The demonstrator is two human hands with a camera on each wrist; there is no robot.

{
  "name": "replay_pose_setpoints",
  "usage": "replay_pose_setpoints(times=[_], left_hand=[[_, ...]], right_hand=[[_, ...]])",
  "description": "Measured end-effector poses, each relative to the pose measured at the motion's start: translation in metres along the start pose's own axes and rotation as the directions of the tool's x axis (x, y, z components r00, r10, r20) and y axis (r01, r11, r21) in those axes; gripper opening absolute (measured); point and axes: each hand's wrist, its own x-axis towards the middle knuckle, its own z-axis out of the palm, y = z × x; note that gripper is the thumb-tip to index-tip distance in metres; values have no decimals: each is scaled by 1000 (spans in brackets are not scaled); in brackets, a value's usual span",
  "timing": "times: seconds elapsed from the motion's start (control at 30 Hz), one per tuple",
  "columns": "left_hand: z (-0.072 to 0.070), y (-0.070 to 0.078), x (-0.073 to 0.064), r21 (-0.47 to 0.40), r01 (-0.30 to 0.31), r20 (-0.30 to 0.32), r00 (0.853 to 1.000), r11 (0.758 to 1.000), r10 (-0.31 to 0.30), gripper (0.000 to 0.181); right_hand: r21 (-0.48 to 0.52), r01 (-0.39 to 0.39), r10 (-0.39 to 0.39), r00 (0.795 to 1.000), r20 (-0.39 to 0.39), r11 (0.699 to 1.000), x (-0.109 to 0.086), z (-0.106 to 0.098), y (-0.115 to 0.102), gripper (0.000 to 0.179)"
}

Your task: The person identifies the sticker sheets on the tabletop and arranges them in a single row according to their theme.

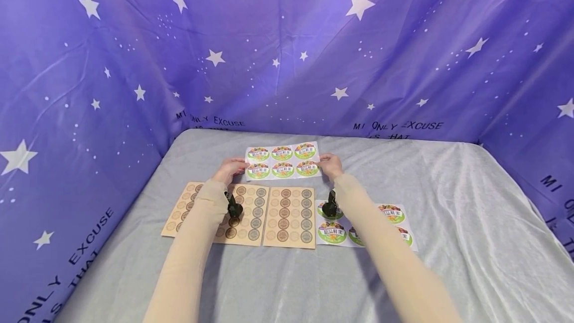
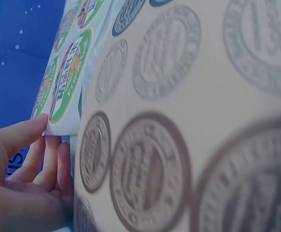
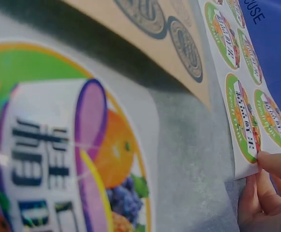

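Note:
A white sheet of oval fruit stickers [image 1: 282, 161] lies toward the back of the table, beyond the brown sheets. My left hand [image 1: 231, 168] pinches its left edge between thumb and fingers; the left wrist view shows this hand [image 2: 29, 179] with the thumb on top at the sheet's corner. At the opposite edge my right hand [image 1: 330, 164] pinches the sheet, and the right wrist view shows the thumb of that hand [image 3: 271, 188] over the corner by a green sticker [image 3: 242, 118].
Tan sheets of round stamp-like stickers [image 1: 289, 217] lie nearer me, partly under my left forearm. A second fruit sticker sheet [image 1: 332, 232] sits to their right, partly hidden by my right forearm. Grey cloth [image 1: 448, 203] covers the table; a purple star-patterned curtain [image 1: 278, 39] surrounds it.

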Motion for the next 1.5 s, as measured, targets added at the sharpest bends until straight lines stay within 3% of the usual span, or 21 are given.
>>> replay_pose_setpoints(times=[0.07,0.17,0.2,0.27,0.33,0.43,0.5,0.6,0.7,0.9,1.2,1.5], left_hand=[[5,17,-30,-13,-9,-6,1000,1000,9,33],[15,40,-69,-13,4,-31,999,1000,-4,35],[19,47,-79,-14,5,-47,999,1000,-5,35],[23,52,-87,-58,-31,-35,999,998,29,32],[29,65,-106,-67,-20,-41,999,998,17,35],[37,85,-138,-101,-34,-17,999,994,32,35],[47,107,-174,-93,-2,-34,999,996,-1,37],[57,127,-210,-111,-3,-15,1000,994,1,35],[63,132,-219,-132,0,-1,1000,991,0,35],[70,129,-219,-155,-29,0,1000,988,29,36],[81,131,-232,-179,-44,6,999,983,46,36],[97,130,-243,-199,-54,38,997,978,63,32]], right_hand=[[33,-9,9,1000,7,999,-26,-8,-25,21],[110,-16,13,1000,23,994,-46,-15,-43,22],[134,-22,18,999,31,991,-54,-19,-50,24],[217,10,-23,998,56,976,-64,-27,-56,24],[254,10,-25,998,55,967,-81,-33,-70,25],[249,-39,26,998,55,968,-127,-49,-113,29],[221,-116,104,992,66,968,-159,-60,-145,34],[232,-152,135,987,90,961,-186,-74,-169,38],[247,-176,152,982,113,953,-197,-84,-175,40],[261,-206,175,975,137,943,-191,-98,-160,41],[275,-242,185,958,218,930,-207,-125,-162,47],[317,-293,223,945,239,902,-221,-150,-163,53]])
